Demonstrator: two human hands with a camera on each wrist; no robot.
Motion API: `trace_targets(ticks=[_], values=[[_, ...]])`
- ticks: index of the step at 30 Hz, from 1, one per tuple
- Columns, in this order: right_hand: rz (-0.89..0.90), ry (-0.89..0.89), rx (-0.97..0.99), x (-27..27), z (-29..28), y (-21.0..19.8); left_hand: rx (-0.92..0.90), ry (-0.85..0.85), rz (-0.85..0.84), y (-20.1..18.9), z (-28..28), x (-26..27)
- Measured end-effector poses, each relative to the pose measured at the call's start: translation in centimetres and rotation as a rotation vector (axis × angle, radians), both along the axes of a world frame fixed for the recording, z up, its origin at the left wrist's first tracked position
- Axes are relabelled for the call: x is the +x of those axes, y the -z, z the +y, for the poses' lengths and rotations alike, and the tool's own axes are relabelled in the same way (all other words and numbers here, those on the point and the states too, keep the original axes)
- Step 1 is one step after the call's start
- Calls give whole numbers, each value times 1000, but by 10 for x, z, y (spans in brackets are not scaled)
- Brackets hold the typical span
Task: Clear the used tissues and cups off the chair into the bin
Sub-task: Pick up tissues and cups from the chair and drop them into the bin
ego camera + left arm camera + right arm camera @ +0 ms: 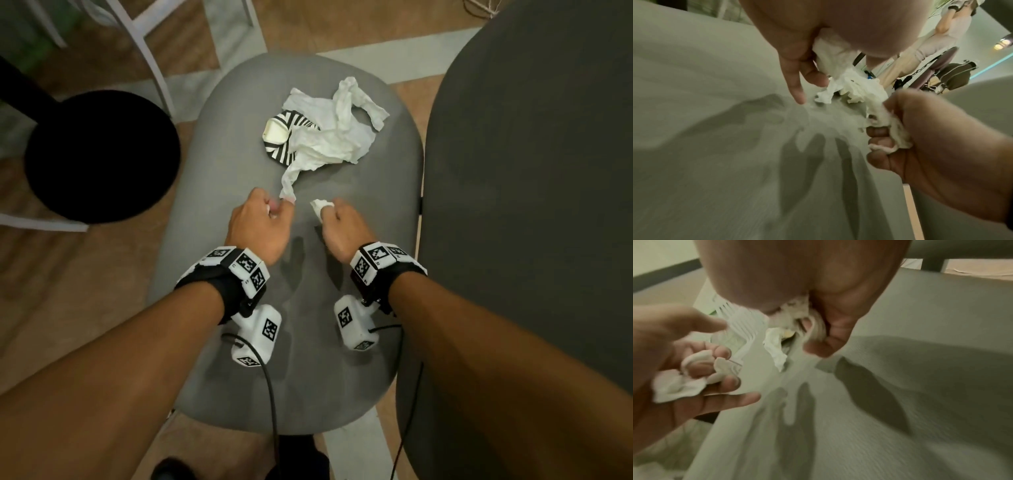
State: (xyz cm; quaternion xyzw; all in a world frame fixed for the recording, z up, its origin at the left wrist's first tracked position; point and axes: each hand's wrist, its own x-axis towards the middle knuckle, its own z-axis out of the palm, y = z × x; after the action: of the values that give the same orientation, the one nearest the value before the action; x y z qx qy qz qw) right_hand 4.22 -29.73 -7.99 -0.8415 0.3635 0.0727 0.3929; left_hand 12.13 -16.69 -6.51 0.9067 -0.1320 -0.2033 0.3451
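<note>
On the grey chair seat [212,192] lies a heap of crumpled white tissues [339,137]. They partly cover a crushed black-and-white striped cup [282,137] on its side. My left hand [279,205] pinches the near tail of the tissue heap [287,181], with a bunched end of tissue [682,386] curled in its fingers. Just to the right, my right hand [327,209] grips a small tissue wad [319,205], also seen in its fist as the wad [898,131]. Both hands hover low over the seat's middle.
A round black bin [102,154] stands on the wooden floor left of the chair. A large dark grey surface [531,205] runs along the right side. White chair legs [144,37] stand at the back left. Cables [270,387] trail from both wrist units over the seat's near edge.
</note>
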Motion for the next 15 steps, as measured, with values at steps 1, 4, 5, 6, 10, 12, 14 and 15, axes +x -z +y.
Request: trace_targets(ticks=[1, 4, 5, 6, 10, 12, 14, 15], values=[[-66, 85, 56, 4, -3, -5, -31, 13, -10, 0, -7, 3], [-186, 230, 95, 12, -13, -19, -47, 157, -116, 3, -25, 20], [-202, 240, 108, 13, -18, -21, -3, 202, -155, 5, -31, 28], [-206, 252, 146, 14, -21, -20, 53, 238, -192, 6, -37, 34], [-92, 171, 205, 8, -33, -3, 307, 298, -229, 17, -51, 48], [-46, 178, 312, 0, -33, 1, 355, 287, -244, 23, -50, 50], [-27, 195, 373, -8, -32, -3, 245, 228, -242, 27, -46, 48], [-9, 172, 328, -11, -32, -8, 171, 187, -227, 28, -44, 45]])
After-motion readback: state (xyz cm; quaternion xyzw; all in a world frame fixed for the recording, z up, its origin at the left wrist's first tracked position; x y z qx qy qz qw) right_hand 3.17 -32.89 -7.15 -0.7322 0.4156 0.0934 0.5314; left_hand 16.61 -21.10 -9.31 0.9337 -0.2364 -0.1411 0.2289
